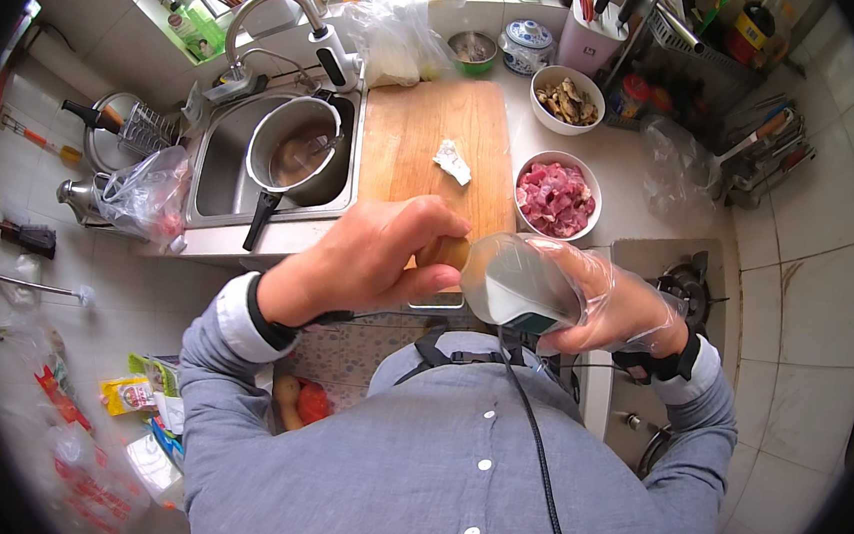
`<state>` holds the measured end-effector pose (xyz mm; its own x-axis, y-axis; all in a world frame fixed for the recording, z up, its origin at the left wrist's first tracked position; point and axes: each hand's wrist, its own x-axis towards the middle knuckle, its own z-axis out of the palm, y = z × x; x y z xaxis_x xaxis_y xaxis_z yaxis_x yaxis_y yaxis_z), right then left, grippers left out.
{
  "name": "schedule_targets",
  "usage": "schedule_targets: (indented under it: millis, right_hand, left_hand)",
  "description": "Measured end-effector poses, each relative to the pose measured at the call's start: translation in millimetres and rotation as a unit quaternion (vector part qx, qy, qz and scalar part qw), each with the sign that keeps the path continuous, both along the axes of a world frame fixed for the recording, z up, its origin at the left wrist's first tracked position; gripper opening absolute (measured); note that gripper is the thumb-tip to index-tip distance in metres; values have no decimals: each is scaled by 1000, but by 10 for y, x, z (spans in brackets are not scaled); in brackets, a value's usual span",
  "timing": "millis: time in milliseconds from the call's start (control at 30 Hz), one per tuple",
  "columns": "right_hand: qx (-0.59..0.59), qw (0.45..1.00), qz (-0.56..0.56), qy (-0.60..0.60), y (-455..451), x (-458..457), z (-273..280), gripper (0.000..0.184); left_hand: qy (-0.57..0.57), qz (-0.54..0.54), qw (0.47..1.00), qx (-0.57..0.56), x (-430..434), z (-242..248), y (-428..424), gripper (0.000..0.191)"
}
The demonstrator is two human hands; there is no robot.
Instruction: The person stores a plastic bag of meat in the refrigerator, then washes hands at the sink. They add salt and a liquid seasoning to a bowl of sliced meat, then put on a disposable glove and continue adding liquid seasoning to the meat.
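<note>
My right hand [620, 301], in a clear plastic glove, grips a clear jar [505, 277] tilted onto its side. White contents and a dark green patch show through its wall. The fingers of my bare left hand [371, 255] close around a yellowish-brown cap [444, 254] at the jar's left end; whether the cap is loose or still fastened I cannot tell. Both hands are above the near edge of a wooden cutting board [399, 137]. Crumpled whitish foil or paper [452, 162] lies on the board. Beyond the jar, a white bowl [594, 224] holds raw meat pieces [555, 196].
Left of the board, a pot [256, 149] with brownish liquid stands in the steel sink [216, 168], under a faucet [239, 26]. Another bowl [540, 114] holds brownish pieces. A knife block [587, 42] stands behind; a gas burner [689, 284] is at right.
</note>
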<state>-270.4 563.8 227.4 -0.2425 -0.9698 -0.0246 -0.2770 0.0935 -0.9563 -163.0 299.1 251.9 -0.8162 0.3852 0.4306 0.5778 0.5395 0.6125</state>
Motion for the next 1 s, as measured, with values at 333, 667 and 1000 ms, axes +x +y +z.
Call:
schedule_targets:
  millis: [333,667,1000]
  right_hand:
    - [-46,999,18,7,84,28,-116,81]
    - [-46,991,-82,-95,149,27,-359,89]
    - [-199,972,-116,-31,-22,166,-323,84]
  left_hand:
    - [37,33,983,179,33,-219,176,13]
    - [-109,83,935,326,-111,-228,20,33]
    - [-24,-101,937,333,-114,48,545,56]
